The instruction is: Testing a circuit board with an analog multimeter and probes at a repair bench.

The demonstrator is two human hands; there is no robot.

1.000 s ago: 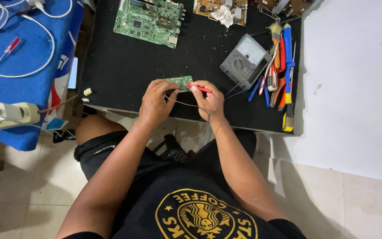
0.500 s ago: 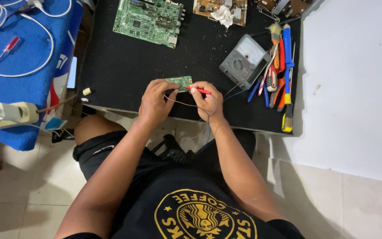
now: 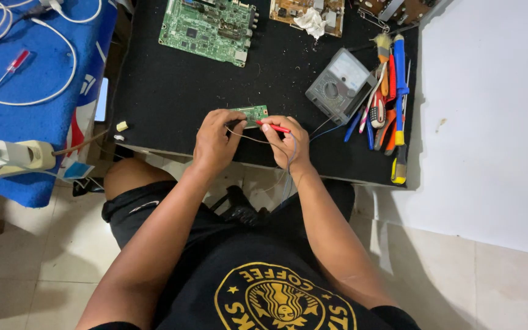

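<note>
A small green circuit board [image 3: 252, 113] lies on the black mat [image 3: 172, 110] near its front edge. My left hand [image 3: 215, 140] rests on the board's left end with fingers curled on a dark probe tip. My right hand [image 3: 288, 140] pinches a red test probe [image 3: 274, 127] whose tip points at the board's right side. Thin wires run from both hands toward a grey multimeter [image 3: 341, 85] at the right.
A large green circuit board [image 3: 209, 27] and a brown board [image 3: 307, 11] with a crumpled tissue lie at the mat's far edge. Several screwdrivers and pliers [image 3: 389, 104] line the right edge. A blue cloth [image 3: 25, 73] with white cables, a red screwdriver and a power strip [image 3: 13, 156] is at left.
Both hands stay on the small board; the red probe has shifted only slightly.
</note>
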